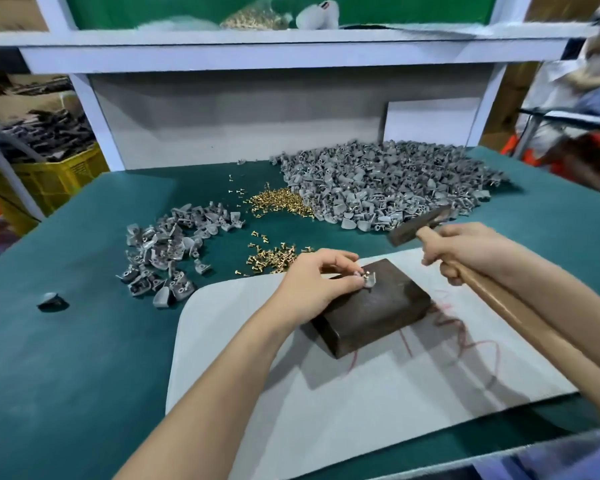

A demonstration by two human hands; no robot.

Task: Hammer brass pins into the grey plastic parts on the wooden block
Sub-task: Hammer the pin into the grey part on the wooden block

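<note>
The left hand point(312, 285) steadies a small grey plastic part point(370, 280) near the far edge of the dark wooden block point(378, 310). Its fingers point(343, 259) pinch narrowly around the part, apparently to keep a brass pin point(365, 271) standing for the blow. The right hand point(456, 251) grips the wooden-handled hammer point(419, 225), its head raised just beyond the block, probably ready to strike. Loose brass pins point(274, 259) and heaped grey parts point(388, 188) lie within reach on the green table point(84, 341).

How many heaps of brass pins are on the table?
2: far heap against the large grey parts pile; near heap beyond the left hand. Others may be buried.
</note>
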